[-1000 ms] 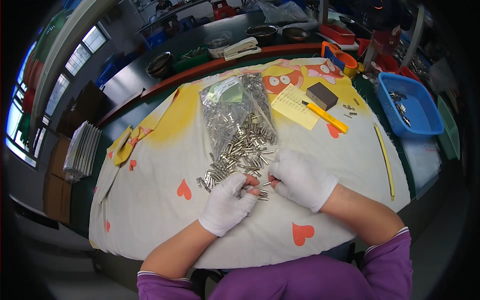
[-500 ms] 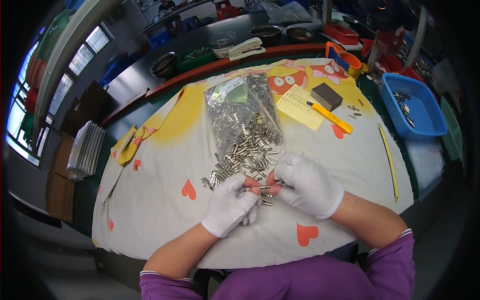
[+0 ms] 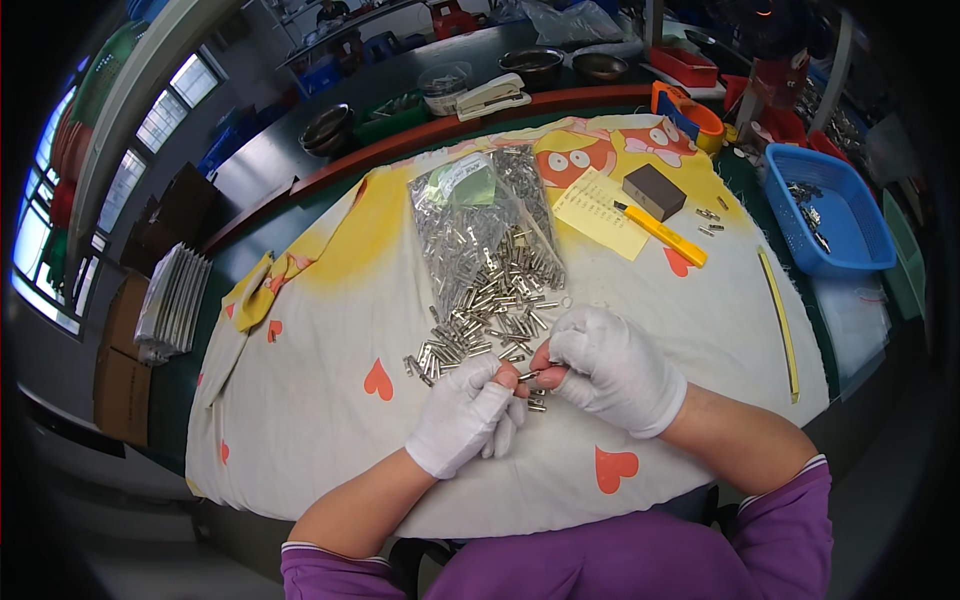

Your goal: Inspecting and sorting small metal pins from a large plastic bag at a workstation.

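Note:
Both hands wear white gloves with thumb and fingertips bare, and they meet just below a loose pile of small silvery metal parts (image 3: 500, 305). Between them lies a slim metal part (image 3: 528, 377). My right hand (image 3: 615, 375) pinches its right end with thumb and forefinger. My left hand (image 3: 465, 412) is closed, thumb against forefinger, at the part's left end. Several similar metal pieces (image 3: 537, 400) rest on the cloth under the fingertips. The pile spills out of a clear plastic bag (image 3: 460, 240) filled with the same parts.
A patterned cloth (image 3: 310, 400) covers the table. Beyond the hands lie a yellow cutter knife (image 3: 665, 238), a yellow note (image 3: 597, 215) and a dark block (image 3: 654, 192). At right are a blue basket (image 3: 835, 240) with metal pieces and a yellow strip (image 3: 780, 325). A stapler (image 3: 493, 98) sits behind.
My left hand's fingertips have shifted slightly and its fingers have curled a little. My right hand stays nearly in place, and the metal part between them shows less of its length.

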The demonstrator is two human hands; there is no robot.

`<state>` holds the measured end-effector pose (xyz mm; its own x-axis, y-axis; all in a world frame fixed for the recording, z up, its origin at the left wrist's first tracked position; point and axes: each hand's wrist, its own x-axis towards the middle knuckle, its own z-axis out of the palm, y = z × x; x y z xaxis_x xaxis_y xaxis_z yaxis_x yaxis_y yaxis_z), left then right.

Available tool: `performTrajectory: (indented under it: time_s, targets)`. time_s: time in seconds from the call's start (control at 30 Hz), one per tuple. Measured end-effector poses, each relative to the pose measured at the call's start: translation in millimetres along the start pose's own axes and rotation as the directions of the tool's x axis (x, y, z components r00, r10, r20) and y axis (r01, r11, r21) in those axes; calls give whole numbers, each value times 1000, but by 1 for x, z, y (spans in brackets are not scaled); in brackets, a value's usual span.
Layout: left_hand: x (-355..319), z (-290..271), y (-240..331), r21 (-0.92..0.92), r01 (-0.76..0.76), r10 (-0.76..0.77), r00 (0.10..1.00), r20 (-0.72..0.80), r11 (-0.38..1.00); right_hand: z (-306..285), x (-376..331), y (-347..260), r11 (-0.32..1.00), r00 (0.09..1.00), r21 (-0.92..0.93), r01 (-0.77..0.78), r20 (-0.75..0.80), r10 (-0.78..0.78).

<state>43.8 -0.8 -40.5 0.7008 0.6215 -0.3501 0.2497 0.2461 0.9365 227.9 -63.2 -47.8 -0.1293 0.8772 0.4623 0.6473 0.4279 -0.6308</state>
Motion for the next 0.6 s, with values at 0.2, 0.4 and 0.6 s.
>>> performTrajectory:
  time_s: [0.2,0.4,0.6]
  targets:
    - [1,-1,-2,-29,-2,4,999,51,1000,1,1,2,999,1000,28,29,-11,-29]
    - [0,-2,-3,-67,28,-24,998,59,997,2,2,2,999,998,9,50,-27,-50]
    - [10,-1,-12,-270,50,-9,989,151,961,-1,2,1,998,991,-5,62,118,-61]
